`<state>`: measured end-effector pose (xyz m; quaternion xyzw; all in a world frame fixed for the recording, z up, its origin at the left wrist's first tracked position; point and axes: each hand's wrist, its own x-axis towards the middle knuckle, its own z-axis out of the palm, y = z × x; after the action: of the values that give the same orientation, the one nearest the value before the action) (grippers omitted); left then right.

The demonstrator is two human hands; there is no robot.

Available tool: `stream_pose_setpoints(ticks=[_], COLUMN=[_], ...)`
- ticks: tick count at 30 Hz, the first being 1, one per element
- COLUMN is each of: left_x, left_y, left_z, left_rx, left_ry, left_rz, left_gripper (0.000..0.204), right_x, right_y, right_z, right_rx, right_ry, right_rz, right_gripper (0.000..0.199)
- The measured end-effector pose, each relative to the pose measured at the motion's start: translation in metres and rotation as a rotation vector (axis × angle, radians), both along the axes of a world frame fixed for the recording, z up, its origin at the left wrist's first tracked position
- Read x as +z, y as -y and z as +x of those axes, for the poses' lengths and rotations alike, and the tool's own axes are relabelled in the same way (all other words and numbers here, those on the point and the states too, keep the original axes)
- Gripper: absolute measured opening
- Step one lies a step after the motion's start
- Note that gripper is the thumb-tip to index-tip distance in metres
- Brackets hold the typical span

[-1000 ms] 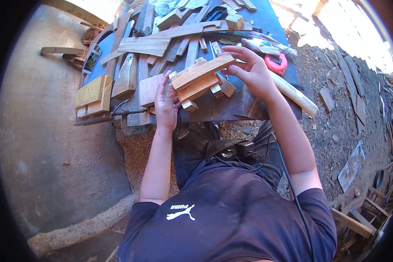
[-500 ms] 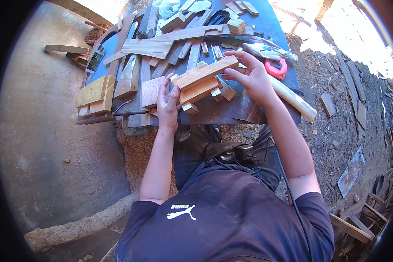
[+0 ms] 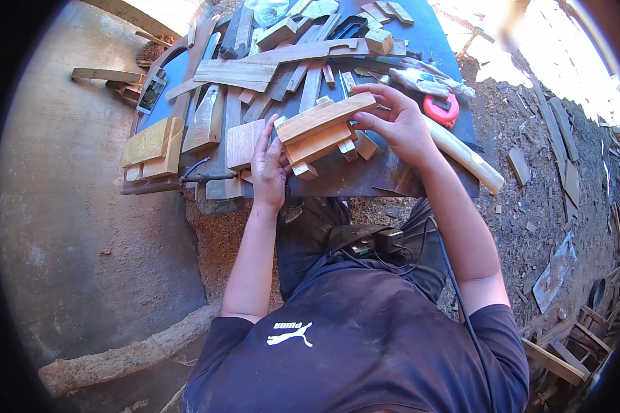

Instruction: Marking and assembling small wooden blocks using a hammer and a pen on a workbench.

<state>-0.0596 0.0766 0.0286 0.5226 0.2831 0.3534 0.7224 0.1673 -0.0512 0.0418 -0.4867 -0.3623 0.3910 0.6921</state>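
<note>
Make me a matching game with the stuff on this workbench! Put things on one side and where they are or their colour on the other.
Things:
1. tape measure
2. wooden piece
3. yellowish boards
4. plastic bag

Places or colours:
A. left edge of the bench
B. red, to the right of the right hand
C. far end of the bench
D. held between the left hand and the right hand

Pairs: 1-B, 2-D, 3-A, 4-C
</note>
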Motion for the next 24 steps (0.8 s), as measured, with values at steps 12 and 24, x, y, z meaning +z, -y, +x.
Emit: stream_pose_setpoints(ticks=[12,24], left_x=[-0.0102,-0.0041], left_y=[-0.0070,-0.0047], left_z=[-0.0046,0.0007], left_rx=[-0.029,-0.006], left_ry=[-0.019,-0.044], left_rz=[0.053,0.062], left_gripper=[0.055,0.054], right_x=[-0.0015,-0.0047], right_y=[0.0038,0.0046], right_z=[0.0017,0.0085], right_rx=[0.032,-0.017], right_ry=[0.029,-0.103], right_rz=[-0.004,0.020], right_gripper=[0.055,0.057])
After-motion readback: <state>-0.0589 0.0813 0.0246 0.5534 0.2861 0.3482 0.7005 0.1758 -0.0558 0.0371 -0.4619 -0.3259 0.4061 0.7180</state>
